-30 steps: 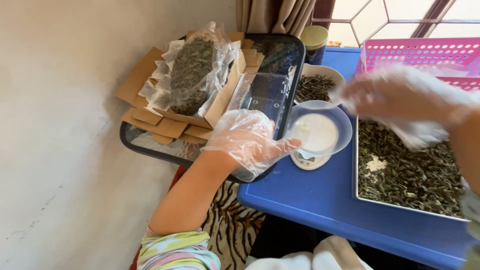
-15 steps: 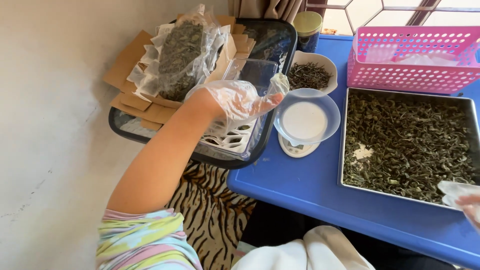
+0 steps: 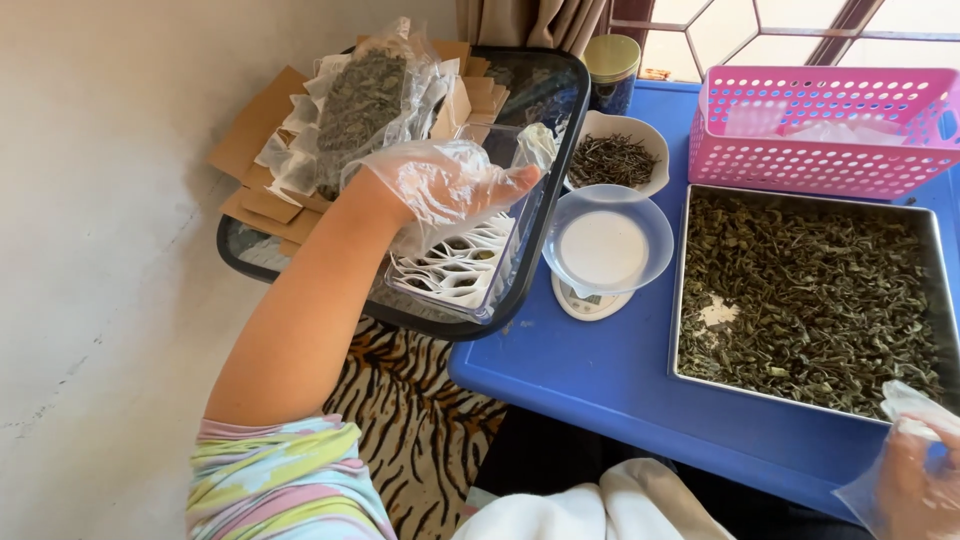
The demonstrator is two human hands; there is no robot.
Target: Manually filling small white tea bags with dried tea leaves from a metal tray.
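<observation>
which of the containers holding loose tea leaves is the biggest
The square metal tray at the right of the blue table. It holds a wide bed of leaves, while the small white bowl behind the scale holds a handful.

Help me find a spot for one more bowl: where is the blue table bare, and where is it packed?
Bare blue table runs along the near edge, below the small scale and in front of the metal tray of dried leaves. The far side is crowded: white dish, tin and pink basket sit close together.

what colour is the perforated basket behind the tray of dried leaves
Pink basket, clearest in the head view.
</observation>
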